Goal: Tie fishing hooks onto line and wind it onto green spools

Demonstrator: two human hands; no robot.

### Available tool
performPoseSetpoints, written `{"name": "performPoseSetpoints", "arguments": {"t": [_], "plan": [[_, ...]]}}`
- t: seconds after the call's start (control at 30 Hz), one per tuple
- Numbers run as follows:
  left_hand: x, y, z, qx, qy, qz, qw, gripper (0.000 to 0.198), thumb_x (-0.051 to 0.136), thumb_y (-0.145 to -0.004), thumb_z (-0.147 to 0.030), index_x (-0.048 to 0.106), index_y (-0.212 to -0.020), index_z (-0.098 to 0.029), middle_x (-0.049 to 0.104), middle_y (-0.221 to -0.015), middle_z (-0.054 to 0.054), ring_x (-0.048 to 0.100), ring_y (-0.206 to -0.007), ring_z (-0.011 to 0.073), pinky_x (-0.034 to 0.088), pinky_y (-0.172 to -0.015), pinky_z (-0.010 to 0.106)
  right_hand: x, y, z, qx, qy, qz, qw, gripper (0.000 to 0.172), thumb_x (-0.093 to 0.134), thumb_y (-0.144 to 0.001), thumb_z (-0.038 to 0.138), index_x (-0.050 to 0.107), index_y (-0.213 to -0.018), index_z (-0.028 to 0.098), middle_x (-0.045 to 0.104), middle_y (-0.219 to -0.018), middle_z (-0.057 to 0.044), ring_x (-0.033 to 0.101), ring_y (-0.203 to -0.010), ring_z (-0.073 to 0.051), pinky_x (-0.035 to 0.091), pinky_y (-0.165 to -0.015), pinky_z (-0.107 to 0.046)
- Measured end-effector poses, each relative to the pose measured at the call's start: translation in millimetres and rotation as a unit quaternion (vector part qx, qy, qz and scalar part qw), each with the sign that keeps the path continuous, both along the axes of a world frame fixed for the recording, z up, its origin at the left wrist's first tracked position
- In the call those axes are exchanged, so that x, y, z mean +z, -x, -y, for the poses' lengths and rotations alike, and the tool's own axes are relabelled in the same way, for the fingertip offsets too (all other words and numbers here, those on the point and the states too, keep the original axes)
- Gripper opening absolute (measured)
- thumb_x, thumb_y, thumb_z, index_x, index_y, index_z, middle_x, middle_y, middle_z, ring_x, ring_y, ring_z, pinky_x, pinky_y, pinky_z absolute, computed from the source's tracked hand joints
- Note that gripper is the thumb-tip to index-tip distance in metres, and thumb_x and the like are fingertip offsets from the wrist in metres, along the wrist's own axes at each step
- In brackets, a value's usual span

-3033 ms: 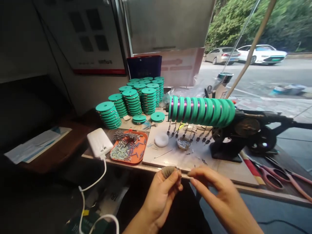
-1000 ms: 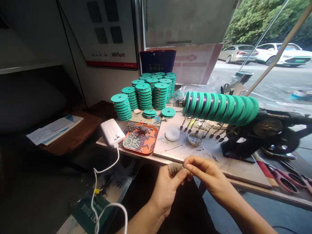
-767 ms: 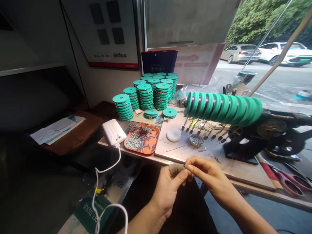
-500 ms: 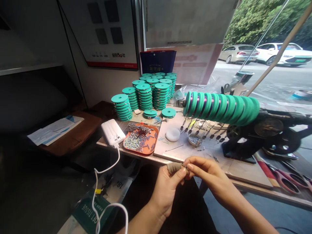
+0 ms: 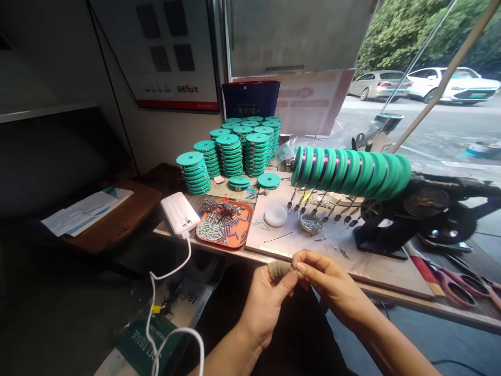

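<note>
My left hand (image 5: 266, 303) is closed in front of the table edge, pinching a small grey bundle (image 5: 277, 268) between thumb and fingers. My right hand (image 5: 326, 282) meets it from the right, its fingertips pinched on something tiny at the end of that bundle; I cannot make out what. Behind the hands, a row of teal spools (image 5: 352, 172) sits on the shaft of a black winding machine (image 5: 426, 209), with small weights hanging under it.
Stacks of teal spools (image 5: 230, 151) stand at the back of the work board (image 5: 352, 256). An orange tray (image 5: 223, 230) holds several small tubes. A white power bank (image 5: 180, 213) with its cable, a white round pad (image 5: 276, 215), a small dish (image 5: 312, 223) and pink scissors (image 5: 462, 284) lie around.
Three seconds ago the hands were apart; the right hand has moved left and joined the left at the bundle. Over the last second they barely shift.
</note>
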State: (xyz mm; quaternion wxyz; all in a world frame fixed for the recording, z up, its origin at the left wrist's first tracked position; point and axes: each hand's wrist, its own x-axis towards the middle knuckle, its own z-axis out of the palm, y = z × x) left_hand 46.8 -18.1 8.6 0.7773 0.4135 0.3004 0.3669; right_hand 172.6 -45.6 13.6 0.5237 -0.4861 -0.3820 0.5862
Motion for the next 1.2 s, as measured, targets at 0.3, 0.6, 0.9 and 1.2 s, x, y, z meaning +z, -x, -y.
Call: {"name": "performPoseSetpoints", "arguments": {"t": [0.3, 0.6, 0.9, 1.2], "plan": [[-1.8, 0.0, 2.0, 0.000, -0.003, 0.019, 1.000, 0.017, 0.064, -0.074, -0.027, 0.066, -0.065, -0.012, 0.056, -0.058, 0.001, 0.046, -0.060, 0.0102, 0.033, -0.060, 0.023, 2.2, 1.3, 1.8, 0.009, -0.007, -0.034, 0.999, 0.020, 0.063, -0.075, 0.034, 0.056, -0.070, 0.016, 0.048, -0.056, 0.005, 0.046, -0.052, -0.007, 0.034, -0.051, -0.019], [-2.6, 0.8, 0.8, -0.015, 0.018, 0.019, 1.000, 0.016, 0.065, -0.072, -0.027, 0.068, -0.070, -0.011, 0.059, -0.063, 0.003, 0.045, -0.061, 0.0104, 0.033, -0.061, 0.023, -6.8, -0.8, 1.0, 0.017, -0.006, -0.059, 0.998, 0.018, 0.063, -0.076, 0.033, 0.056, -0.073, 0.017, 0.049, -0.060, 0.005, 0.047, -0.053, -0.007, 0.033, -0.053, -0.019], [-0.5, 0.6, 1.4, -0.016, 0.029, 0.032, 0.999, 0.011, 0.063, -0.074, -0.020, 0.067, -0.069, -0.010, 0.054, -0.059, 0.001, 0.047, -0.062, 0.0101, 0.034, -0.061, 0.023, -14.0, -0.2, -1.2, 0.017, -0.007, -0.056, 0.998, 0.020, 0.062, -0.076, 0.036, 0.055, -0.074, 0.017, 0.050, -0.061, 0.003, 0.049, -0.055, -0.010, 0.038, -0.055, -0.023], [7.5, 2.6, 5.2, 0.015, 0.072, 0.013, 0.997, 0.005, 0.068, -0.068, -0.018, 0.069, -0.069, -0.014, 0.061, -0.063, 0.000, 0.045, -0.057, 0.0051, 0.036, -0.058, 0.017, 10.2, -23.9, 42.9, -0.277, -0.050, 0.263, 0.923, 0.022, 0.061, -0.070, 0.040, 0.062, -0.079, 0.019, 0.058, -0.068, 0.000, 0.053, -0.064, -0.014, 0.043, -0.063, -0.024]]}}
